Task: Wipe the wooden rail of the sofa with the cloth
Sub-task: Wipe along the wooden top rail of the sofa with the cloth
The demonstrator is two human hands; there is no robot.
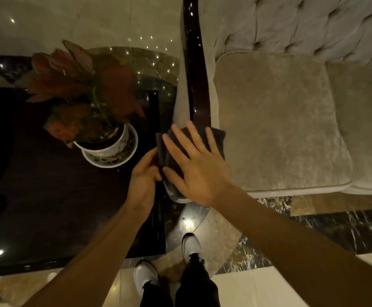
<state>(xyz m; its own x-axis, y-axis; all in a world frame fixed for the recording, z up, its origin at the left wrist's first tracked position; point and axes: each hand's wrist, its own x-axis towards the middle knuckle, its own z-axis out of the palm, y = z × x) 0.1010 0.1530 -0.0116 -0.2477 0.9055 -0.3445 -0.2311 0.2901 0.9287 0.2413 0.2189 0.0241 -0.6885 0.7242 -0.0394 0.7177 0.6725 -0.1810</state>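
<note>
A glossy dark wooden rail [197, 80] runs along the top of the sofa's arm, from the upper middle down to my hands. A dark grey cloth [217, 135] lies draped over the rail's near end. My right hand [194, 167] lies flat on the cloth with its fingers spread, pressing it onto the rail. My left hand [144, 173] pinches the cloth's left edge beside the arm. The near end of the rail is hidden under the cloth and my hands.
A beige sofa seat cushion [276, 120] and tufted back lie to the right. On the left, a dark side table [47, 185] carries a potted plant [87, 96] in a white pot, close to my left hand. My feet stand on a polished marble floor [225, 231].
</note>
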